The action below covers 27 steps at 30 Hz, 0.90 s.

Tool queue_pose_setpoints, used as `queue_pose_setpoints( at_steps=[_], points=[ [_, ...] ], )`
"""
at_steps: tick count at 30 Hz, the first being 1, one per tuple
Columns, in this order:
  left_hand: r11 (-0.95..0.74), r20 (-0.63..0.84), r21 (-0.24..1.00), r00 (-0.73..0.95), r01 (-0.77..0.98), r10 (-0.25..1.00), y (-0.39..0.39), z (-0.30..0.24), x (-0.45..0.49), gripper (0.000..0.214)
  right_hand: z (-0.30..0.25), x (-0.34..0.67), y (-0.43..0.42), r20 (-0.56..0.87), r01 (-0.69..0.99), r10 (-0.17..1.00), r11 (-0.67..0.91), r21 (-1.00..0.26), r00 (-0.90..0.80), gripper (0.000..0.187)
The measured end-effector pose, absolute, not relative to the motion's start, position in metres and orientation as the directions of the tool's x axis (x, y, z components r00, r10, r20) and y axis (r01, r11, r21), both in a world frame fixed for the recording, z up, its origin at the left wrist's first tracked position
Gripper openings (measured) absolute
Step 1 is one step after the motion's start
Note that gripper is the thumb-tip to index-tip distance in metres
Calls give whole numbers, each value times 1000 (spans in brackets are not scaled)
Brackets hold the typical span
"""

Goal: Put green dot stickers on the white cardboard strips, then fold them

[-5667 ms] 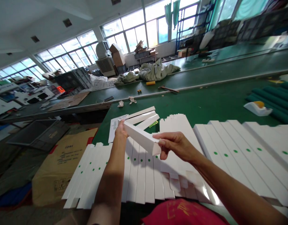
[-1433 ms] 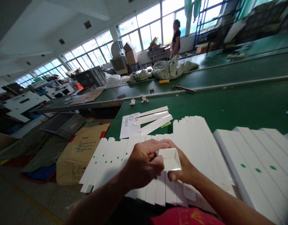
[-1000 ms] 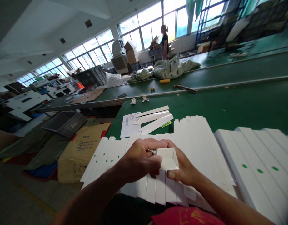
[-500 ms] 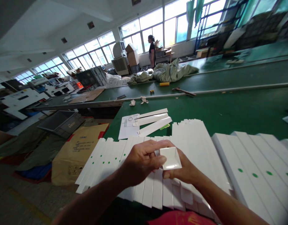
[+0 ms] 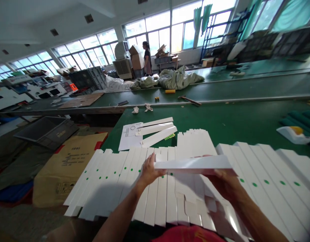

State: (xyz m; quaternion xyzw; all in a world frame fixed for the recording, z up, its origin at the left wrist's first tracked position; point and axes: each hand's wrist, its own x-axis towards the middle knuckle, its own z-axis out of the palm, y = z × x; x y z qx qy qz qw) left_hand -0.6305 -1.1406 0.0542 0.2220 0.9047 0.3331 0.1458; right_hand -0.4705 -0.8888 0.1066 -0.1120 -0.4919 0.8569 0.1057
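A long white carton (image 5: 192, 163) lies level across the air in front of me, held at both ends. My left hand (image 5: 148, 171) is at its left end, fingers raised against the end and thumb along the lower edge. Around the right part, my right hand (image 5: 224, 179) grips from below, its fingers partly hidden behind the carton. Beneath are rows of flat white cartons (image 5: 142, 188), several with a green dot. Nearer to me, cartons with open end flaps (image 5: 192, 206) lie under my right forearm.
Folded white cartons (image 5: 240, 151) with green dots are lined up at right. Farther off lie a paper sheet (image 5: 123, 137), white strips (image 5: 158, 136), a green sticker sheet (image 5: 170, 136), a hammer (image 5: 190, 100) and a white tape dispenser (image 5: 293, 135). A person (image 5: 147, 58) stands near the windows.
The carton has turned from end-on to lying crosswise, showing its long side. My hands have moved apart, left hand to the left end, right hand to the right. The view has swung rightward.
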Motion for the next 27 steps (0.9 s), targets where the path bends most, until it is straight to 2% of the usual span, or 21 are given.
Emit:
queue_pose_setpoints(
  at_steps=[3, 5, 7, 8, 10, 11, 13, 16, 19, 21, 22, 24, 25, 26, 27],
  points=[
    [472, -82, 874, -923, 115, 376, -1131, 52, -629, 103, 81, -467, -883, -266, -172, 490, -679, -714, -830, 42],
    [207, -68, 978, -970, -19, 232, -1122, 54, -626, 108, 74, -468, -884, -360, -262, 567, -737, -622, -741, 40],
    [-93, -135, 985, -987, -143, 92, -1111, 61, -622, 113, 73, -471, -884, -389, -350, 609, -753, -557, -691, 41],
    [-221, -188, 955, -980, -199, 71, -1105, 66, -620, 112, 74, -473, -884, -382, -388, 619, -756, -528, -686, 43],
    [-393, -238, 875, -959, -281, 154, -1092, 82, -614, 103, 76, -478, -884, -349, -439, 621, -763, -474, -702, 47],
    [-446, -212, 845, -950, -295, 228, -1084, 91, -610, 97, 76, -481, -884, -334, -451, 615, -770, -452, -714, 47],
    [-546, -56, 803, -942, -240, 332, -1067, 112, -604, 85, 76, -488, -885, -320, -461, 604, -780, -422, -730, 44],
    [-650, 156, 757, -947, -68, 281, -1045, 145, -598, 70, 76, -500, -894, -315, -442, 559, -816, -373, -767, 38],
    [-618, 226, 781, -963, 91, 144, -1040, 180, -595, 56, 78, -507, -911, -262, -318, 407, -891, -323, -875, 43],
    [-547, 276, 820, -954, 170, 117, -1047, 200, -594, 48, 80, -502, -923, -198, -87, 168, -927, -364, -966, 59],
    [-511, 309, 836, -940, 198, 142, -1053, 207, -594, 48, 81, -496, -926, -178, 80, -5, -906, -416, -984, 67],
    [-446, 357, 868, -897, 216, 259, -1063, 213, -596, 51, 89, -481, -928, -180, 387, -352, -715, -582, -919, 71],
    [-414, 359, 887, -869, 205, 341, -1067, 212, -597, 51, 95, -472, -927, -198, 449, -441, -587, -674, -875, 65],
    [-382, 347, 906, -837, 182, 423, -1069, 208, -598, 50, 104, -465, -923, -212, 436, -449, -484, -759, -868, 56],
    [-352, 324, 923, -805, 154, 498, -1069, 203, -598, 48, 115, -459, -918, -203, 359, -376, -413, -837, -904, 46]
  ],
)
